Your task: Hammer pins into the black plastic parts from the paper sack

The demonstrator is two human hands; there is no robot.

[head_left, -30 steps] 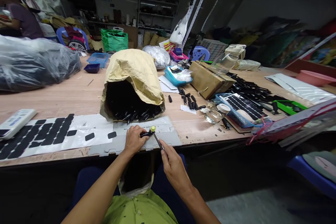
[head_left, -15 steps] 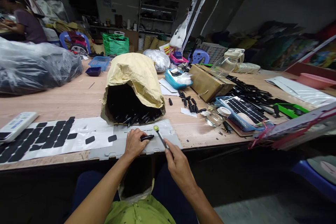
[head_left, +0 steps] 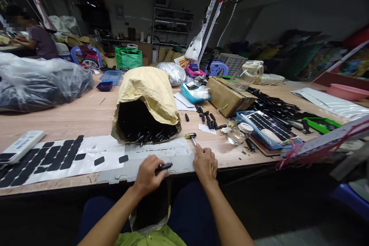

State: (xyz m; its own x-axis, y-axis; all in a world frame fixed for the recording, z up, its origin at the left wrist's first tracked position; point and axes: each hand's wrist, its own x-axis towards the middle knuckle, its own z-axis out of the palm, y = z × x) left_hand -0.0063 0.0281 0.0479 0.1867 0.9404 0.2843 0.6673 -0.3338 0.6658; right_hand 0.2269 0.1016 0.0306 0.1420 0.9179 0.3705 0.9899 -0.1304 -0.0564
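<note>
My left hand is closed round a small black cylindrical part, held just over the table's near edge. My right hand grips the handle of a small hammer with a yellow-green head, which rests on the table to the right of the grey sheet. A brown paper sack lies on its side just behind, its mouth facing me and full of several black parts.
White sheets with black pads and a remote-like device lie at the left. Loose black parts, a glass jar, a cardboard box and solar panels crowd the right. Another person sits far left.
My right hand has swung the hammer away to the right and laid its head on the table. My left hand has drawn the black part back toward the table edge.
</note>
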